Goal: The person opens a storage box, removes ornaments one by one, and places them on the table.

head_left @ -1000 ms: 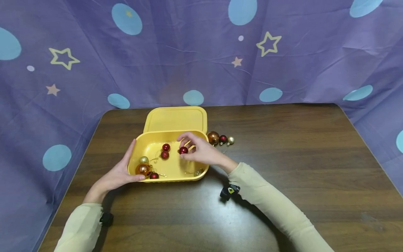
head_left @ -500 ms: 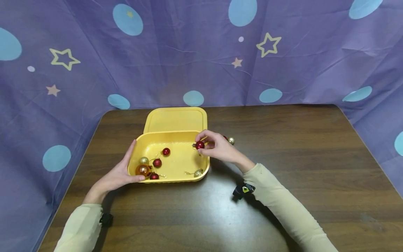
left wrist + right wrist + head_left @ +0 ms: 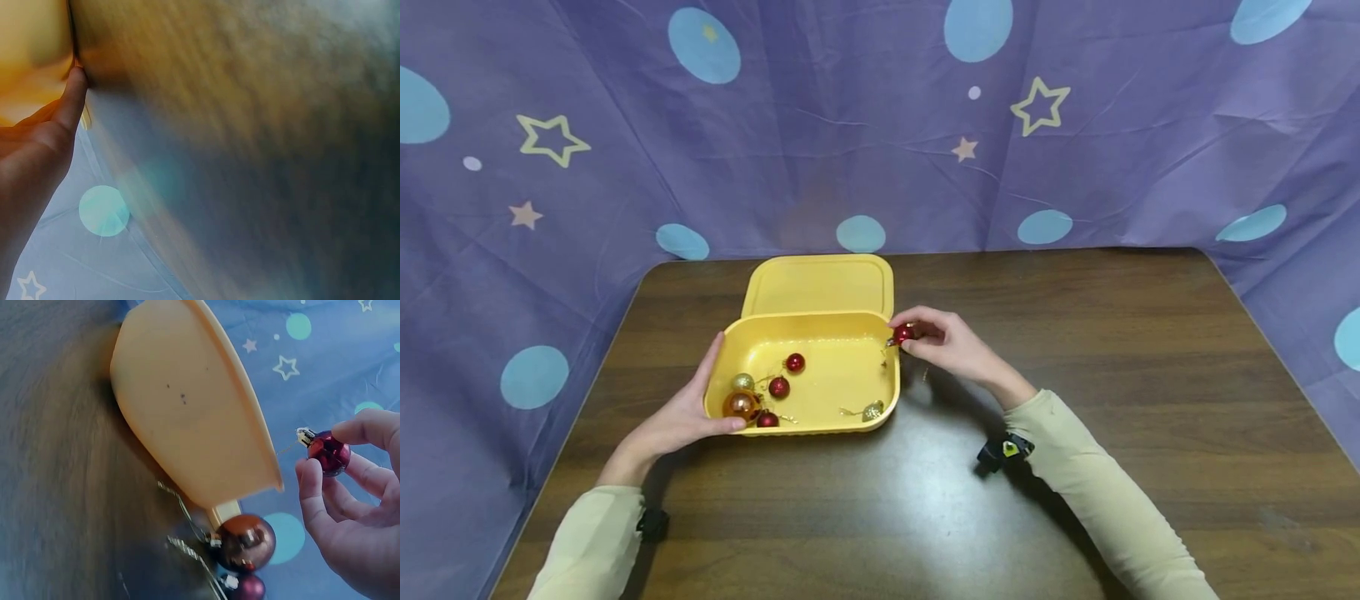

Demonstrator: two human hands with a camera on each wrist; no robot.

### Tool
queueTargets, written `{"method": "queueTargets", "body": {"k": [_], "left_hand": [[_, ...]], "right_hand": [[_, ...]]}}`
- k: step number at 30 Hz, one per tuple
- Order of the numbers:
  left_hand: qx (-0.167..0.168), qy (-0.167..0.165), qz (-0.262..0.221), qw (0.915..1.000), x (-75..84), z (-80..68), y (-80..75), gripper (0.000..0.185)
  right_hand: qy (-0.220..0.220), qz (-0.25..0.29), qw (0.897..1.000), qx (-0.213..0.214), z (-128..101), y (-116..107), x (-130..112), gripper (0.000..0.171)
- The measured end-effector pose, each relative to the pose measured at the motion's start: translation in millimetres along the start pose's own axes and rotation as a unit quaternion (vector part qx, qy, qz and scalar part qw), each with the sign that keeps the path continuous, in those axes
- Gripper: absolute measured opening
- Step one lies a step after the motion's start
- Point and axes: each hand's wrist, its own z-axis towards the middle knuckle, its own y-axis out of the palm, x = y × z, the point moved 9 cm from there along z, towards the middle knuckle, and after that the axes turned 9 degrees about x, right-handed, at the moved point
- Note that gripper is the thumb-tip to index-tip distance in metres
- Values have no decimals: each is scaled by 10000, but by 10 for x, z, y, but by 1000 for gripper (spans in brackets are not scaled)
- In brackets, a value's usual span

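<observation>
My left hand (image 3: 688, 410) holds the left end of a yellow plastic box (image 3: 820, 431), its thumb on the front rim and its fingers along the left side. Between thumb and fingertips my right hand (image 3: 951, 342) pinches a shiny red Christmas bauble (image 3: 903, 334) at the box's right rim. In the right wrist view, that bauble (image 3: 330, 453) has a silvery cap with a thread, close beside the box rim. Inside the box lie several baubles: a large copper one (image 3: 741, 404), gold ones (image 3: 872, 411) and red ones (image 3: 778, 387).
A yellow lid (image 3: 820, 285) lies behind the box. On the table (image 3: 1112, 333) to the box's right, in the right wrist view, are a copper bauble (image 3: 245, 542) and a dark red bauble (image 3: 250, 588). A patterned purple cloth (image 3: 910, 192) hangs behind the table.
My right hand has carried the red bauble rightward from over the box's inside to its right rim. One red bauble in the box has rolled leftward and nearer. The left hand has stayed put.
</observation>
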Motion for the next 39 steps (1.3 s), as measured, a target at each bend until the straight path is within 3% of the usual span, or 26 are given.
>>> {"method": "queueTargets", "body": {"k": [18,29,39], "left_hand": [[-13,-9,55,10000,-16,24,-6,123],[-30,-67,65,10000,-27,27,-14,122],[-6,-28,51,10000,-32,1,-19,121]], "right_hand": [[147,-563,9967,559,-146,-582,183,34],[597,-800,9923,731,-321,-745,443,33],[724,-1073,9883,811,-362,-878,589,31]]}}
